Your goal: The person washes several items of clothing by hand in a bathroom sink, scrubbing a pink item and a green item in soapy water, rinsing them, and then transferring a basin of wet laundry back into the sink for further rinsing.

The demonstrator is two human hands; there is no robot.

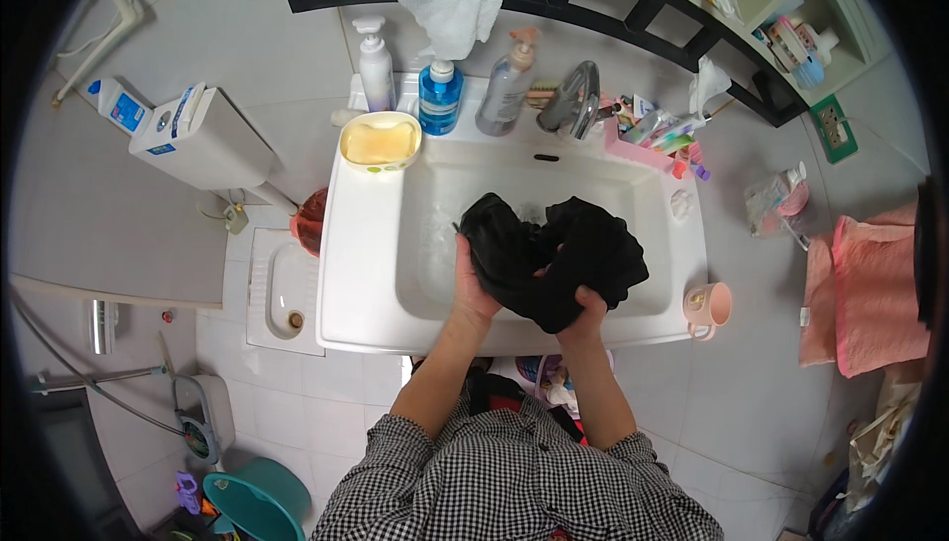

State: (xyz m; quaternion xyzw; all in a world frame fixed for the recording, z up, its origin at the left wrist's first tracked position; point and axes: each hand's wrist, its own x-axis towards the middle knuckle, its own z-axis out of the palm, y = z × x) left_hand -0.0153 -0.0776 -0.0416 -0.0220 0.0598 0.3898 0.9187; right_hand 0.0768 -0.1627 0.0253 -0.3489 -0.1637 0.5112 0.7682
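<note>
a checked shirt (504, 472) fills the foreground; beyond it, the left hand (474, 282) and right hand (590, 312), both hands partly curled, grip a bunched black cloth (583, 254) over a white sink (359, 284), near a metal tap (571, 101).

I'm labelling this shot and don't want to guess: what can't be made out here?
All in the head view:
Left hand: most of its fingers, hidden by the black cloth.
Right hand: most of its fingers, hidden by the same cloth.
Black cloth: what kind of article it is, hidden by its own bunched folds.
Sink: the part directly beneath the cloth, covered by it.
Teal basin: its lowest part, cut off by the picture's bottom edge.
</note>
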